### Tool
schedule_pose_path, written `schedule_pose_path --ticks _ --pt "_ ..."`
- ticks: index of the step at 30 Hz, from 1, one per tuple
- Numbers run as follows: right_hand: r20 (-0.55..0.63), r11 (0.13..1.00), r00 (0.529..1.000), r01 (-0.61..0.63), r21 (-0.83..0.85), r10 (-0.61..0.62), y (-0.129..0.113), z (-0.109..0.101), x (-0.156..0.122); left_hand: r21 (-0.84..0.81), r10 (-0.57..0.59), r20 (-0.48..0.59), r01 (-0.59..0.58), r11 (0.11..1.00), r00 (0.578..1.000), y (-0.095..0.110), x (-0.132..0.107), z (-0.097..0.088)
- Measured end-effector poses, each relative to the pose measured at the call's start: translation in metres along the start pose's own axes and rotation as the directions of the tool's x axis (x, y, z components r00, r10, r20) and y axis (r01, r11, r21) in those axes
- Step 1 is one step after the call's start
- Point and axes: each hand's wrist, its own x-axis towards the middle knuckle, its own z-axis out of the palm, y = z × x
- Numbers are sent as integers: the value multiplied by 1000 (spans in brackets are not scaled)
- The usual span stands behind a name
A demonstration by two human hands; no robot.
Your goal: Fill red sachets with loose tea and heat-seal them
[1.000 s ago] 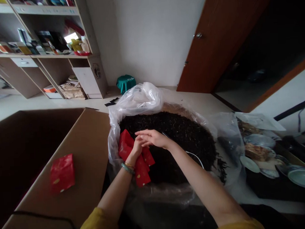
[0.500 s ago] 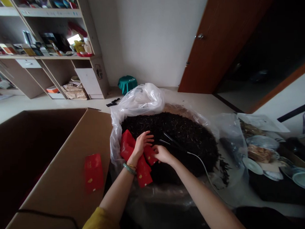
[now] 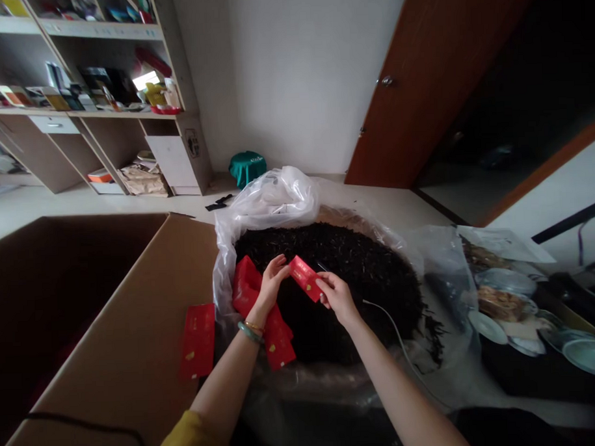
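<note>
A small red packet with gold print is pinched by its right end in my right hand, above a heap of dark dried leaves. My left hand, fingers apart, is close beside the packet's left end; whether they touch I cannot tell. More red packets lie under and beside my left wrist, on the left side of the heap. Another red packet is on the slanted cardboard flap to the left. Behind the held packet, a dark tool with a white cord is mostly hidden.
Clear plastic sheeting surrounds the leaves. A large open cardboard box stands at left. Plates and a clear tub sit at right. Behind are a teal-covered stool, shelving and a brown door.
My right hand has lifted one red packet up and to the right, away from the others. My left hand has shifted slightly left. The packet on the flap has slid right.
</note>
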Motion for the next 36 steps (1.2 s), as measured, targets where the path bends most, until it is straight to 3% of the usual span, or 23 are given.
schedule_pose_path --ticks 4,6,7,8,9,11,13,16,24,29,33,36 --pt "70 1000 997 14 6 -14 13 4 0 59 -24 136 16 998 990 -1 0 1" --pt "94 988 994 66 -138 -53 18 4 2 118 -50 176 30 993 983 -1 -1 2" --pt "71 961 989 146 -235 -133 18 5 3 148 -54 179 28 989 982 0 -2 2" --pt "38 905 966 255 -342 -257 17 5 4 177 -55 180 23 984 982 0 -2 2" --pt "18 813 914 369 -451 -405 14 6 6 202 -57 186 19 979 981 0 -3 2" --pt "85 559 762 540 -629 -642 2 8 9 242 -77 227 20 970 971 1 -5 3" --pt "260 324 667 619 -716 -698 -11 13 14 268 -97 273 21 963 957 2 -7 3" --pt "443 145 631 662 -736 -637 -23 20 22 301 -85 261 3 954 961 2 -6 3" --pt "429 118 559 695 -710 -710 -6 19 25 345 -60 230 -24 938 971 0 -4 2" --pt "409 110 537 694 -712 -738 -12 16 21 380 -18 227 -72 922 974 1 -6 1" --pt "476 122 566 720 -683 -674 -26 17 19 456 50 252 -164 875 966 1 -5 2" --pt "446 237 663 682 -692 -602 -32 13 20 467 107 233 -208 859 967 1 -6 4"
